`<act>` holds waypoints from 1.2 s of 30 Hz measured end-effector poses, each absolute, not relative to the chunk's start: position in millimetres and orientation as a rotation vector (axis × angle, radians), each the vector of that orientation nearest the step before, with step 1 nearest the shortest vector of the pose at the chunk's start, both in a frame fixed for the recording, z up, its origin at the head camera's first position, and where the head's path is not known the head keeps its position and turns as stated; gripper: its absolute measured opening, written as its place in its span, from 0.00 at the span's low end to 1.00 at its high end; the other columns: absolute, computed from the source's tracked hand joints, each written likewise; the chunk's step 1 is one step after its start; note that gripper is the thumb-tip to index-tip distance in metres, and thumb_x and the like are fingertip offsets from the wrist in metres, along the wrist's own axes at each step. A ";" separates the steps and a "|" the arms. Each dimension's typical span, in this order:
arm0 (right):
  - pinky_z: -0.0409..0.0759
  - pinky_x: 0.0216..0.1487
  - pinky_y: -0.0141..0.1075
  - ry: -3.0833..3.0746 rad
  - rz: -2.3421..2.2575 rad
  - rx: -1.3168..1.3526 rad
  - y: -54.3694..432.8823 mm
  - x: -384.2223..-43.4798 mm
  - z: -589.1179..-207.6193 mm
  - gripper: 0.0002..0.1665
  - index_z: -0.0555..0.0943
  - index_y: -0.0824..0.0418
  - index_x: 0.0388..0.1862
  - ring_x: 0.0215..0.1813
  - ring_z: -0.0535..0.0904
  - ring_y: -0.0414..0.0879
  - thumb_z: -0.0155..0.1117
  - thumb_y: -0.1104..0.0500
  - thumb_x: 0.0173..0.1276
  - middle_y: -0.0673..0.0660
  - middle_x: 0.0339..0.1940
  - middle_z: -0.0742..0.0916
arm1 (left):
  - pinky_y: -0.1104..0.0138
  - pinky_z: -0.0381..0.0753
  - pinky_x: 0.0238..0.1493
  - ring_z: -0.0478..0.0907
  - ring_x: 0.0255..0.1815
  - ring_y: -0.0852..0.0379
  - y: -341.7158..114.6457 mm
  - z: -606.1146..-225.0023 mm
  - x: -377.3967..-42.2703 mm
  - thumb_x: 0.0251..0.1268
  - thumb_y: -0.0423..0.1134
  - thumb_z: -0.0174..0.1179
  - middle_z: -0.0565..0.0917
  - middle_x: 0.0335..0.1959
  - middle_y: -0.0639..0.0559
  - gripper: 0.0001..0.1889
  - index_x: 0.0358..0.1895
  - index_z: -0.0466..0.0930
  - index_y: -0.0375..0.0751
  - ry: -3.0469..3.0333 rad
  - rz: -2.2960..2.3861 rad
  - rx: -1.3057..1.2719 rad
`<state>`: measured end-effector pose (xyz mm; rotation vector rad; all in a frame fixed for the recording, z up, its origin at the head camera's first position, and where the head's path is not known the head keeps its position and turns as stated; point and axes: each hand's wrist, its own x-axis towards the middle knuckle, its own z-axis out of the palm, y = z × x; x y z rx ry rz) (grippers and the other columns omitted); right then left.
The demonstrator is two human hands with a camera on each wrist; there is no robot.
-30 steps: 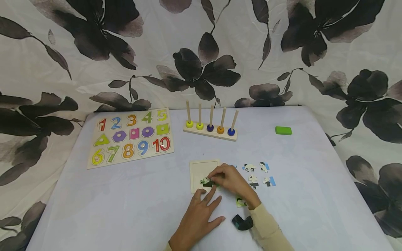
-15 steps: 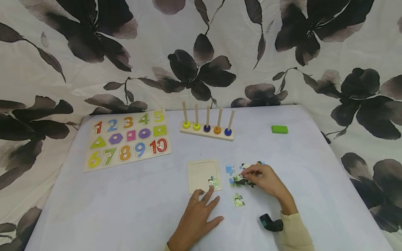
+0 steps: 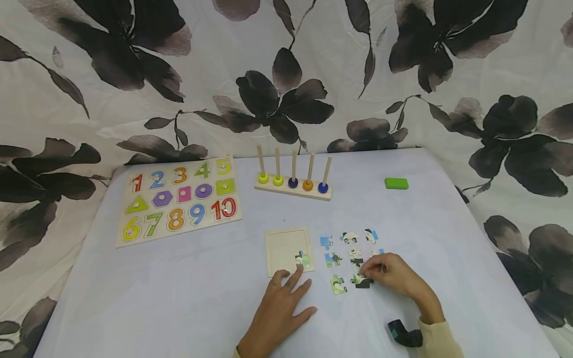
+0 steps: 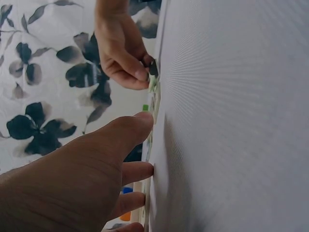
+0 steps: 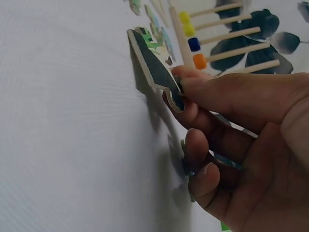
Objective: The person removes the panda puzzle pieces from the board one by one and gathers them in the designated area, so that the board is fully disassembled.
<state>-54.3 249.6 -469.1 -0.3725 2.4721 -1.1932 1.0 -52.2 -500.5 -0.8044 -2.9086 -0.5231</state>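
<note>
My right hand (image 3: 396, 276) pinches a black-and-green jigsaw piece (image 3: 361, 282) between thumb and fingertips, low at the near side of the loose pieces. The right wrist view shows that piece (image 5: 153, 67) tilted, one edge close to the cloth. A square wooden puzzle tray (image 3: 267, 253) lies left of these pieces, with one green-and-white piece (image 3: 302, 260) in its near right corner. My left hand (image 3: 278, 312) lies with fingers spread, its fingertips at the tray's near edge. Loose panda pieces, such as the panda face (image 3: 349, 238), lie right of the tray.
At the back left lies a number-and-shape board (image 3: 237, 211). A wooden peg stand (image 3: 293, 190) with coloured beads stands at the back middle, and a green block (image 3: 396, 183) at the back right. A black device (image 3: 404, 334) sits by the right cuff.
My right hand has carried the black-and-green jigsaw piece out of the tray, rightward and then nearer, among the loose pieces. The tray's corner piece has come into view. My left hand stays put.
</note>
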 end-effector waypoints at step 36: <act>0.79 0.47 0.40 2.757 -0.978 -0.763 127.0 -85.3 -474.5 0.12 0.84 0.60 0.48 0.46 0.77 0.43 0.63 0.60 0.67 0.50 0.44 0.83 | 0.54 0.74 0.57 0.68 0.59 0.47 -55.8 -497.1 1.1 0.57 0.64 0.61 0.72 0.67 0.52 0.29 0.57 0.81 0.50 -2.933 -0.487 -0.839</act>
